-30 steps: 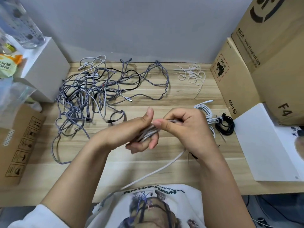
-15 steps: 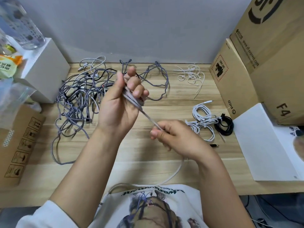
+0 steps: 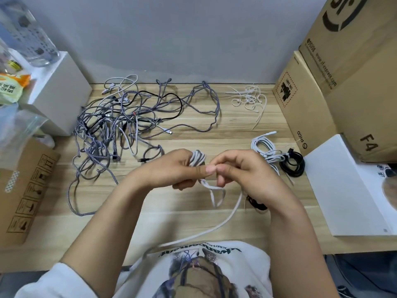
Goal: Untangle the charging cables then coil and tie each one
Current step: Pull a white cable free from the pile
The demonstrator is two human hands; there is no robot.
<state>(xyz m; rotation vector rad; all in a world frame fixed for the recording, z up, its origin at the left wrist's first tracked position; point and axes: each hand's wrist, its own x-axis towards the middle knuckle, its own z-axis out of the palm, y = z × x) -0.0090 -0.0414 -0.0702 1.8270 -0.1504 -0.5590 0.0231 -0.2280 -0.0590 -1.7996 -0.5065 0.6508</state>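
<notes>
Head view: my left hand (image 3: 171,172) grips a small bundle of white cable coils (image 3: 197,158), fingers curled round it, the loops poking up above my thumb. My right hand (image 3: 242,175) sits just beside it at three o'clock, thumb and forefinger pinching the same white cable (image 3: 223,225) where it leaves the bundle. From there the loose tail drops toward six o'clock, across the wooden table (image 3: 214,134) and off its near edge to my shirt (image 3: 247,261).

At ten o'clock from my hands lies the tangle of grey braided cables (image 3: 111,125), one black lead threaded through it. At one o'clock, near the wall, a scatter of white cable ties (image 3: 249,100). At three o'clock, just beside my right hand, a coiled white cable (image 3: 263,147) touches a coiled black cable (image 3: 293,165). Cardboard boxes (image 3: 305,104) stand beyond those.
</notes>
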